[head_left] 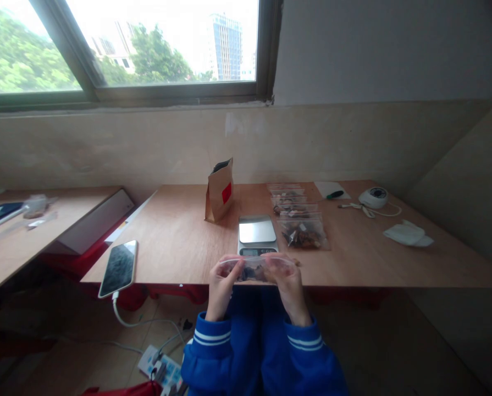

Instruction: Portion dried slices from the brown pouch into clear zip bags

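A clear zip bag (252,270) with dark dried pieces inside is stretched between my hands at the table's front edge. My left hand (223,280) pinches its left top corner, thumb along the seal. On the other side my right hand (285,280) grips the right end of the same seal. Just beyond the bag lies a kitchen scale (256,231) with a bare metal plate and a small display. Right of the scale, several filled zip bags (304,235) lie overlapping in a row. A brown paper bag (220,192) with a red label stands open behind the scale, to the left.
A phone (119,268) on a white cable overhangs the table's left front edge. A white dome camera (373,198), a crumpled white wrapper (408,234) and a screwdriver (335,194) on paper are at the right. A power strip (163,367) lies on the floor.
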`<state>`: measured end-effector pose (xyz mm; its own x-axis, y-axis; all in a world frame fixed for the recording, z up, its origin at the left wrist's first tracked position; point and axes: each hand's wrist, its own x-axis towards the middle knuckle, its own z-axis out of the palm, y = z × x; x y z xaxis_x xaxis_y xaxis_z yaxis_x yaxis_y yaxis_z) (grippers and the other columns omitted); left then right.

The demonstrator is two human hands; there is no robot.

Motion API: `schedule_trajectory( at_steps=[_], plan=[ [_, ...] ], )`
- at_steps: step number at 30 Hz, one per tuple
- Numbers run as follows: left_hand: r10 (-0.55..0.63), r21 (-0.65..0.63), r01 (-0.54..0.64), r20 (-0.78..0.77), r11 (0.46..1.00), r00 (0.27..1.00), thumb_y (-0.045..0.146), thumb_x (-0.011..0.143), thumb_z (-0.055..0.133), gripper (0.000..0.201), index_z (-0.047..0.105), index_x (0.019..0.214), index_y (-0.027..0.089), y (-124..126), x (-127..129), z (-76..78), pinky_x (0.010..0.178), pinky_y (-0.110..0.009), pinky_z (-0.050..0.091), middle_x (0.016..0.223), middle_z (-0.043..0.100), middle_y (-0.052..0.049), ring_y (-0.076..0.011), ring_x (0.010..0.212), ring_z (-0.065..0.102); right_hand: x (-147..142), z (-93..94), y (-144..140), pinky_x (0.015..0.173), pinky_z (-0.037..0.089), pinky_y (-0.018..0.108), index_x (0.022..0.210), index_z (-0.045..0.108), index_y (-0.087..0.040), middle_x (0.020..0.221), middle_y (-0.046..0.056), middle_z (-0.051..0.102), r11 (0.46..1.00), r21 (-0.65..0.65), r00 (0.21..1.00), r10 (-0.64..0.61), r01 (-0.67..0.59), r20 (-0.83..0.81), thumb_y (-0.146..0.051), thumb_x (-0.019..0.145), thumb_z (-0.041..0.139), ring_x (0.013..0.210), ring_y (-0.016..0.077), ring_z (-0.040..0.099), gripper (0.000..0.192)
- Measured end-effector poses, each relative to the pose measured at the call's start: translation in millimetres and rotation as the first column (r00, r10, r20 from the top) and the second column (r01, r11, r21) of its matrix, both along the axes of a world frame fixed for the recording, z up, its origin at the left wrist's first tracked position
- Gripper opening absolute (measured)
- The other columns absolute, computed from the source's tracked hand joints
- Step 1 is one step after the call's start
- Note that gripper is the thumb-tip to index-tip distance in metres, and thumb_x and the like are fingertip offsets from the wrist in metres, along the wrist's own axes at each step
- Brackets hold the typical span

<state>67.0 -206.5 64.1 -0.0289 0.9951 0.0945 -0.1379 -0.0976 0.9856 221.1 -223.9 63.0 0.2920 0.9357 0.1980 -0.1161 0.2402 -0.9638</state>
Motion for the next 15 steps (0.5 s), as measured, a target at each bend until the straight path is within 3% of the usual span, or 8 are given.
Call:
schedule_trajectory(
  at_steps=[9,15],
  plan=[
    [-0.061,-0.029,0.061,-0.002,0.998,0.998,0.039,0.075,0.073,0.027,0.071,0.085,0.014,-1.3,-2.0,5.5,0.068,-0.026,0.050,0.077,0.071,-0.005,-0.0168,0.073,0.065,0.9,4.5,-0.9,0.080,0.057,0.037,0.078,0.071,-0.020,0.088,0.006,0.073,0.997,0.054,0.997,-0.057,0.054,0.058,-0.039,0.078,0.070,0.085,0.0221,0.068,0.019],
    [-0.009,-0.029,0.008,-0.016,1.000,1.000,0.038,0.075,0.073,0.026,0.070,0.083,0.014,-4.2,0.7,5.1,0.065,-0.025,0.050,0.076,0.072,-0.005,-0.0160,0.070,0.065,-1.2,1.5,-1.1,0.077,0.056,0.034,0.074,0.069,-0.019,0.082,0.004,0.070,0.992,0.067,0.994,-0.108,0.106,0.030,-0.035,0.078,0.071,0.081,0.0200,0.067,0.016]
  ],
)
